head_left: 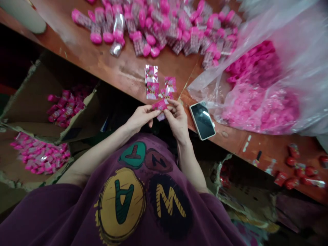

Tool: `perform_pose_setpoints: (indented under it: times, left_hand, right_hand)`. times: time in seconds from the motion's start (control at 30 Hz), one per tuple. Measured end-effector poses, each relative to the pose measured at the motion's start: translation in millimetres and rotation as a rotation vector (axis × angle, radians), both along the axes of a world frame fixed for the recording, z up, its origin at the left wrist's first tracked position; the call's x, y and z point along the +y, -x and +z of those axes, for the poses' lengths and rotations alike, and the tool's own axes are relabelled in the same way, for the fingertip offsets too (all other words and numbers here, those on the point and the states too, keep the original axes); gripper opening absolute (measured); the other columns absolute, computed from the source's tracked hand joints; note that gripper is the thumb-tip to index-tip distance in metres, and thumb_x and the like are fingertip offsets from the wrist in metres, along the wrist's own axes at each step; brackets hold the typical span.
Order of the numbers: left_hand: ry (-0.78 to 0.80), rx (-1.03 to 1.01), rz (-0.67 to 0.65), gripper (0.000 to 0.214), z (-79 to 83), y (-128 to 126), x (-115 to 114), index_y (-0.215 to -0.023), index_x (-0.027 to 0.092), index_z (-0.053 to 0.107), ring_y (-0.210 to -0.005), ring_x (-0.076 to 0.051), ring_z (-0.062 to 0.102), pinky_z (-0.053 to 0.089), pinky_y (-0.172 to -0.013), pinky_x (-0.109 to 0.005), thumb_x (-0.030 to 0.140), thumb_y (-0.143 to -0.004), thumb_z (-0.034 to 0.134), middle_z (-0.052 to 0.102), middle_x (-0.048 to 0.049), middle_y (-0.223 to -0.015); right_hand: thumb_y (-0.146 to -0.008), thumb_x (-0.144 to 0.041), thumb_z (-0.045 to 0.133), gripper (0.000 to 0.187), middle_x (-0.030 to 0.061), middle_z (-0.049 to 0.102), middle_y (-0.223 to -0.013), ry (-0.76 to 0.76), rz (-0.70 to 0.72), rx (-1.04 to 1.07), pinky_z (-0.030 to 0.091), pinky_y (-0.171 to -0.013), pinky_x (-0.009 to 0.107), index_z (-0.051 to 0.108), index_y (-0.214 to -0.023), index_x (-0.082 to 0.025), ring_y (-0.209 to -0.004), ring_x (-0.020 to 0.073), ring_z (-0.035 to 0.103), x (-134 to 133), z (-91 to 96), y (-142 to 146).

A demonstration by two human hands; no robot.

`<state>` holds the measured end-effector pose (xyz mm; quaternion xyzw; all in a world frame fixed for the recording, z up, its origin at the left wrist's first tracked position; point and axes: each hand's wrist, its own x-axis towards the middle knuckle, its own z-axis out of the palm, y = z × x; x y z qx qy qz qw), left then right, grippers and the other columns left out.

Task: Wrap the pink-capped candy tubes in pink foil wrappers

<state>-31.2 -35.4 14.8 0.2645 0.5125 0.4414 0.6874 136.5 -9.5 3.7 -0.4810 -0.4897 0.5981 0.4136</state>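
My left hand (140,117) and my right hand (177,118) meet at the near edge of the brown table (123,70), both pinching one small pink printed packet (159,105) between thumb and fingers. Just beyond my fingers a few more pink printed packets (152,84) lie flat on the table, some joined in a strip. A large heap of pink-capped wrapped tubes (164,27) covers the far part of the table.
A phone (202,120) lies screen up right of my right hand. A clear plastic bag of pink parts (258,89) fills the right. Cardboard boxes (33,102) holding pink wrapped tubes sit low on the left. Red items (297,171) lie at far right.
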Motion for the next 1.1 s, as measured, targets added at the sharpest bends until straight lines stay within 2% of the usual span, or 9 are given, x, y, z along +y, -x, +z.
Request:
perform_pose_setpoints:
  times: [0.1, 0.37, 0.53, 0.6, 0.73, 0.87, 0.93, 1.03, 1.1]
  left_hand:
    - [-0.003, -0.005, 0.067, 0.032, 1.8, -6, 8, -0.065, 0.015, 0.072, -0.041, -0.006, 0.048, 0.033, -0.047, -0.018, 0.035, -0.086, 0.085, 0.058, -0.0002, -0.046]
    - [0.032, -0.067, 0.212, 0.044, 3.0, -18, 48, -0.059, 0.013, 0.066, -0.042, -0.007, 0.049, 0.038, -0.05, -0.021, 0.04, -0.065, 0.1, 0.055, 0.0013, -0.045]
    - [0.08, -0.161, 0.189, 0.037, 11.2, -17, 71, -0.063, 0.012, 0.067, -0.043, -0.007, 0.049, 0.041, -0.051, -0.023, 0.031, -0.071, 0.097, 0.054, 0.0021, -0.047]
    - [0.092, -0.209, 0.189, 0.029, 15.2, -12, 79, -0.067, 0.011, 0.069, -0.043, -0.008, 0.049, 0.043, -0.051, -0.024, 0.025, -0.073, 0.094, 0.056, 0.0018, -0.05]
    - [0.093, -0.23, 0.261, 0.028, 20.3, 3, 91, -0.066, 0.012, 0.066, -0.044, -0.007, 0.049, 0.043, -0.049, -0.023, 0.018, -0.072, 0.092, 0.056, 0.0027, -0.053]
    - [0.079, -0.255, 0.317, 0.036, 20.7, 20, 94, -0.061, 0.013, 0.063, -0.045, -0.007, 0.05, 0.045, -0.048, -0.022, 0.02, -0.065, 0.098, 0.054, 0.0041, -0.051]
    - [0.075, -0.265, 0.331, 0.036, 20.0, 25, 93, -0.062, 0.013, 0.064, -0.045, -0.007, 0.05, 0.046, -0.048, -0.022, 0.021, -0.064, 0.099, 0.053, 0.0043, -0.052]
    - [0.077, -0.272, 0.349, 0.036, 18.7, 30, 90, -0.063, 0.014, 0.063, -0.046, -0.007, 0.051, 0.047, -0.049, -0.021, 0.023, -0.068, 0.098, 0.054, 0.0044, -0.053]
    - [0.079, -0.268, 0.365, 0.035, 18.2, 32, 88, -0.065, 0.014, 0.064, -0.047, -0.007, 0.052, 0.048, -0.05, -0.021, 0.024, -0.07, 0.097, 0.056, 0.004, -0.054]
  right_hand:
    - [-0.089, -0.036, 0.079, 0.035, -0.003, 0.069, -0.09, -0.047, -0.083, 0.006, 0.055, -0.082, 0.027, 0.064, -0.12, -0.025, -0.081, 0.0119, 0.065, 5, -1.3, 2]
    - [-0.098, -0.03, 0.061, 0.019, 0.0008, 0.069, -0.095, -0.284, -0.192, -0.09, 0.052, -0.079, 0.027, 0.066, -0.114, -0.023, -0.084, 0.0135, 0.064, 33, -13.3, 20]
    - [-0.102, -0.03, 0.052, 0.023, 0.0034, 0.074, -0.102, -0.349, -0.216, -0.234, 0.054, -0.083, 0.03, 0.066, -0.119, -0.024, -0.088, 0.0163, 0.068, 53, -12.1, 23]
    - [-0.104, -0.029, 0.05, 0.025, 0.0037, 0.076, -0.103, -0.37, -0.119, -0.323, 0.055, -0.085, 0.031, 0.068, -0.12, -0.023, -0.089, 0.0169, 0.07, 66, -10.0, 20]
    - [-0.106, -0.024, 0.049, 0.027, 0.0041, 0.079, -0.104, -0.412, 0.199, -0.665, 0.058, -0.093, 0.032, 0.073, -0.119, -0.02, -0.095, 0.0169, 0.074, 124, -1.0, -2]
    - [-0.098, -0.002, 0.042, 0.039, 0.0201, 0.073, -0.126, -0.408, 0.038, -0.881, 0.048, -0.116, 0.05, 0.072, -0.124, -0.007, -0.121, 0.0281, 0.067, 212, 16.2, -36]
    - [-0.096, 0.001, 0.039, 0.05, 0.0222, 0.066, -0.14, -0.456, -0.004, -0.98, 0.044, -0.119, 0.054, 0.068, -0.135, -0.009, -0.132, 0.0319, 0.06, 252, 23.4, -45]
    - [-0.102, -0.01, 0.043, 0.044, 0.0215, 0.065, -0.141, -0.538, 0.063, -1.2, 0.047, -0.114, 0.053, 0.067, -0.14, -0.013, -0.131, 0.035, 0.06, 290, 24.2, -38]
    - [-0.108, -0.023, 0.044, 0.043, 0.0229, 0.066, -0.138, -0.5, 0.063, -1.218, 0.05, -0.112, 0.052, 0.064, -0.143, -0.01, -0.126, 0.0355, 0.063, 302, 16.9, -26]
